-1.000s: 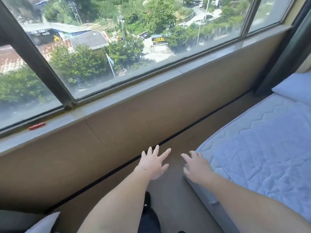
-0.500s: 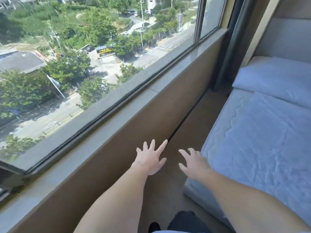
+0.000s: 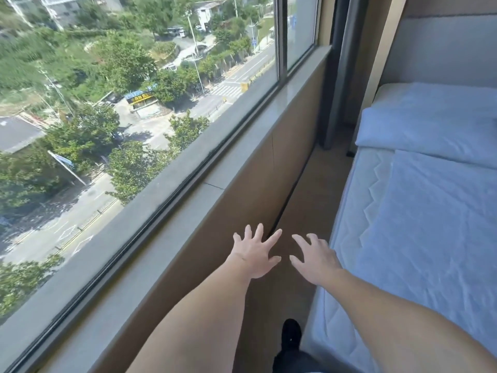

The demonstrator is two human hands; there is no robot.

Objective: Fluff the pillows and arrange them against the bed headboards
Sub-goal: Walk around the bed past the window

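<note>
— Where from the fingers?
— Ahead and to the right: plump white fabric pillow [image 3: 435, 125], well apart from both hands, lying flat at the head end of the white quilted mattress [image 3: 376, 200], just below the grey padded headboard [image 3: 443, 49].
— Long axis?
— Across the bed, roughly square to the line of reach.
— Nearer hand?
— Right hand [image 3: 314, 258], beside the mattress edge; left hand [image 3: 254, 254] further off, over the aisle near the tan panelled wall [image 3: 242, 211] under the grey stone window sill [image 3: 269, 135].
— Fingers?
— Spread wide on both, holding nothing.
— Room?
— Narrow tan floor strip [image 3: 320, 184] between wall and bed, open up to the dark grey curtain [image 3: 336, 76] at the corner. Probably a walk forward, then a reach rightward over the mattress edge.
</note>
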